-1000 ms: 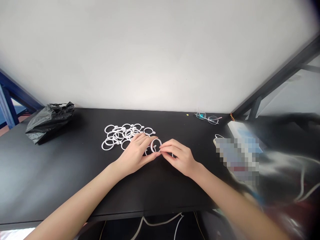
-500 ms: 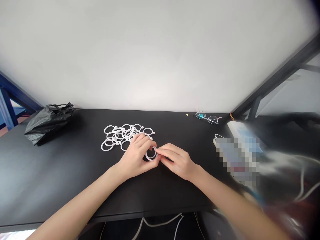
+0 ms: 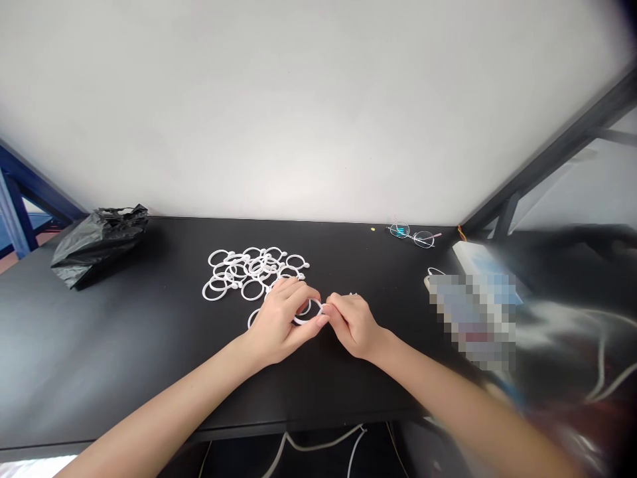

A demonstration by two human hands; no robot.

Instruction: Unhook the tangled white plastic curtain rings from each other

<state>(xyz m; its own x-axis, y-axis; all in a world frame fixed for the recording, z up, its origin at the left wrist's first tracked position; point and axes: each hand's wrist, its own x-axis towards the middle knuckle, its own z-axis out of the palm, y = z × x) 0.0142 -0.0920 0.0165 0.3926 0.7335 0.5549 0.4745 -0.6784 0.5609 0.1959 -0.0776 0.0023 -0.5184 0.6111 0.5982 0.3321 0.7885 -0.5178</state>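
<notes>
Both hands meet at frame centre over the black tabletop (image 3: 124,345). Left hand (image 3: 279,322) pinches a white plastic ring (image 3: 307,320) between thumb and fingers; right hand (image 3: 353,322) closes on its right edge, steadying it low. A heap of white plastic rings (image 3: 239,272) lies just beyond, within easy reach.
</notes>
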